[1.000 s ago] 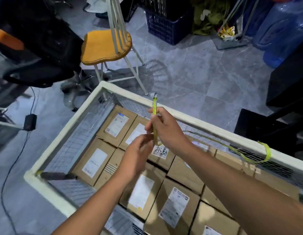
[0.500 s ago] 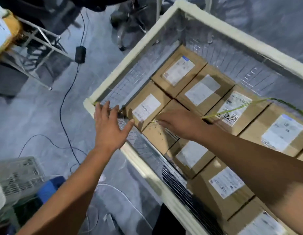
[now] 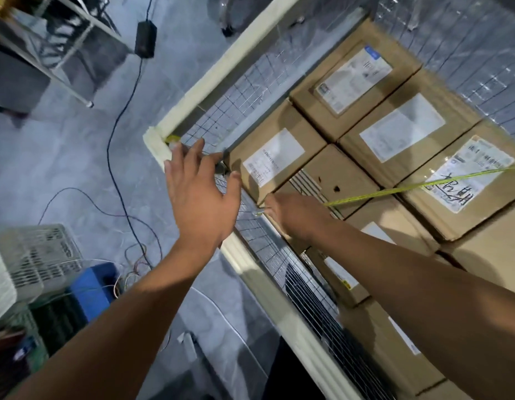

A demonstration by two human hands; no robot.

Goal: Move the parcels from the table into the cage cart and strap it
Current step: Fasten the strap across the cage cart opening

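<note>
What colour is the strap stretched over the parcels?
Yellow-green strap, clearest in the head view.

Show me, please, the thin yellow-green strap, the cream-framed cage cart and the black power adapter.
thin yellow-green strap (image 3: 395, 190): head view, taut stretch.
cream-framed cage cart (image 3: 194, 99): head view, top rail.
black power adapter (image 3: 145, 39): head view, body.

Parcels (image 3: 395, 131) packed inside cage cart (image 3: 192, 98) — strap (image 3: 423, 185) across them (perhaps touching); crate (image 3: 40, 255) left, on floor (image 3: 77, 168).

hands (image 3: 203, 197) (image 3: 296, 215) with strap (image 3: 423, 185) at cage cart (image 3: 221, 66)
</note>
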